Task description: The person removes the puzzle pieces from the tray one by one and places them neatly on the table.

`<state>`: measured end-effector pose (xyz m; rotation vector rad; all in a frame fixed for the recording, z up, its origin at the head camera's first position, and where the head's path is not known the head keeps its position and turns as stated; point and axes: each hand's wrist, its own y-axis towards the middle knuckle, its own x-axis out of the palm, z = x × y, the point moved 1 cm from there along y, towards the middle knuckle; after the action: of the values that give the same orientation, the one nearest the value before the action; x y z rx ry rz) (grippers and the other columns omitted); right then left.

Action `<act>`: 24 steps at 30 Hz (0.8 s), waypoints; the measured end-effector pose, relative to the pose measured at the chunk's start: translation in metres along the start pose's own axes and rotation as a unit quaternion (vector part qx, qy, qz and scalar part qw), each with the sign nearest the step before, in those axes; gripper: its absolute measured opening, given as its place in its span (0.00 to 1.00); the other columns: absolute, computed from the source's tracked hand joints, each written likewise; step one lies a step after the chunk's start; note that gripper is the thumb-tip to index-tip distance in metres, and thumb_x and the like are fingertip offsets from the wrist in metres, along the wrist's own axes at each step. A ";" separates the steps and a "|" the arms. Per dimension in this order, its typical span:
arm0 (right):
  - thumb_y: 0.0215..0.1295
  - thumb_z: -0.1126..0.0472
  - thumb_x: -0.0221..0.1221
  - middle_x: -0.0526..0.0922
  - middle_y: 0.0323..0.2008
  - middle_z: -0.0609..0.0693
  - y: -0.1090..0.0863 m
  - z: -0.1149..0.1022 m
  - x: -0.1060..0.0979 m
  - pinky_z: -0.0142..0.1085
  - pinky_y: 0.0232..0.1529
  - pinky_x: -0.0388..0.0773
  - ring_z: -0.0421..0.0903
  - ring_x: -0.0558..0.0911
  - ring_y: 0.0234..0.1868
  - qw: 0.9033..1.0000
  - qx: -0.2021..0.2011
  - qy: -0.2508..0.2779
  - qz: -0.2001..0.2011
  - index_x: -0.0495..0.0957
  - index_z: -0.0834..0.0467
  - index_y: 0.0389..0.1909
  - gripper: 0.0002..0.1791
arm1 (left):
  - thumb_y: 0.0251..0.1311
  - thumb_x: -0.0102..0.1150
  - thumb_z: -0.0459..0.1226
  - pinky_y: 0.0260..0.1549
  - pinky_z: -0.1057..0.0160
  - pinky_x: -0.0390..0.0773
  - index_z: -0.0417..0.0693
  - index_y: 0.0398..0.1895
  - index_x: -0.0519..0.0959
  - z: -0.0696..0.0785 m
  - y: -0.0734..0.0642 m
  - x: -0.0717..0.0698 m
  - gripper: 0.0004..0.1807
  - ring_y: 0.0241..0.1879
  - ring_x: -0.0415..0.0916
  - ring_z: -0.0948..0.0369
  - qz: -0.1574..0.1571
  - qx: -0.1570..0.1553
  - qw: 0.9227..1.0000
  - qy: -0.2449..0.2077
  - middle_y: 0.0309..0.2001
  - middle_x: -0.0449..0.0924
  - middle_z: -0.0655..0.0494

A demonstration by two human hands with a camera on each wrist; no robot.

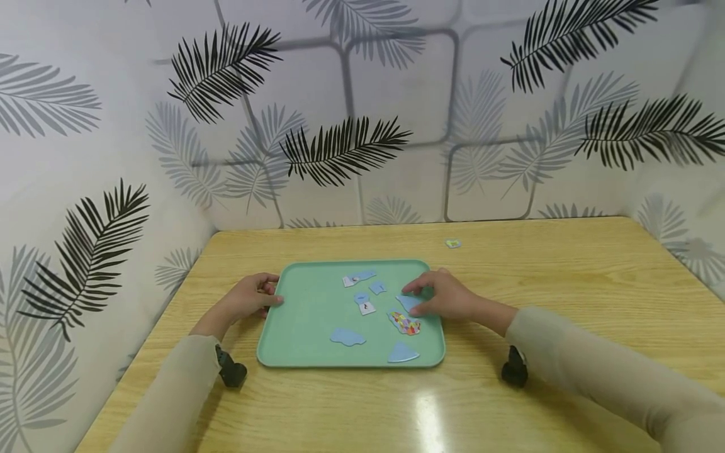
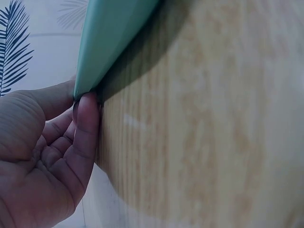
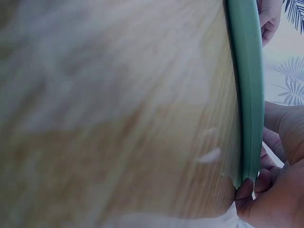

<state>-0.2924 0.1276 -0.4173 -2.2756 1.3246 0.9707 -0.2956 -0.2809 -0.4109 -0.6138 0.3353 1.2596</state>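
At its left rim the green tray [image 1: 306,340] is pinched by my left hand [image 1: 252,297], thumb on top and fingers curled at the edge. That same grip shows in the left wrist view, where the left hand [image 2: 57,152] meets the tray edge [image 2: 107,38]. My right hand [image 1: 447,296] reaches over the right rim, its thumb and index finger at a light-blue puzzle piece [image 1: 406,302]. Just below that lies a multicoloured piece [image 1: 404,324]. In the right wrist view the right hand [image 3: 280,190] is beside the tray's edge; the piece is hidden there.
Several other flat pieces lie on the tray, including a wavy blue one [image 1: 347,337], a wedge-shaped one [image 1: 403,352] and a blue-and-white one [image 1: 359,278]. A small green-yellow piece [image 1: 452,243] lies on the wooden table [image 1: 566,277], near the patterned wall [image 1: 396,182].
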 end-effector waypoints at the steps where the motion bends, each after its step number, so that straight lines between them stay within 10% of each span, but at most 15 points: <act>1: 0.49 0.59 0.75 0.82 0.43 0.49 0.000 -0.001 0.000 0.42 0.46 0.66 0.50 0.68 0.46 1.000 0.002 -0.002 0.001 0.84 0.59 0.48 0.22 | 0.64 0.61 0.32 0.30 0.61 0.78 0.32 0.68 0.62 0.000 0.000 0.000 0.31 0.35 0.69 0.56 0.000 0.000 1.000 -0.001 0.41 0.68 0.47; 24: 0.53 0.59 0.73 0.81 0.43 0.47 0.000 -0.002 0.003 0.40 0.43 0.62 0.49 0.66 0.45 0.999 -0.003 -0.037 -0.005 0.85 0.56 0.47 0.19 | 0.64 0.62 0.32 0.31 0.61 0.79 0.32 0.68 0.62 0.001 -0.001 0.001 0.31 0.36 0.69 0.57 0.000 0.001 1.000 -0.001 0.42 0.68 0.47</act>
<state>-0.2905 0.1248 -0.4176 -2.2257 1.2791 1.0455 -0.2949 -0.2798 -0.4105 -0.6111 0.3339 1.2606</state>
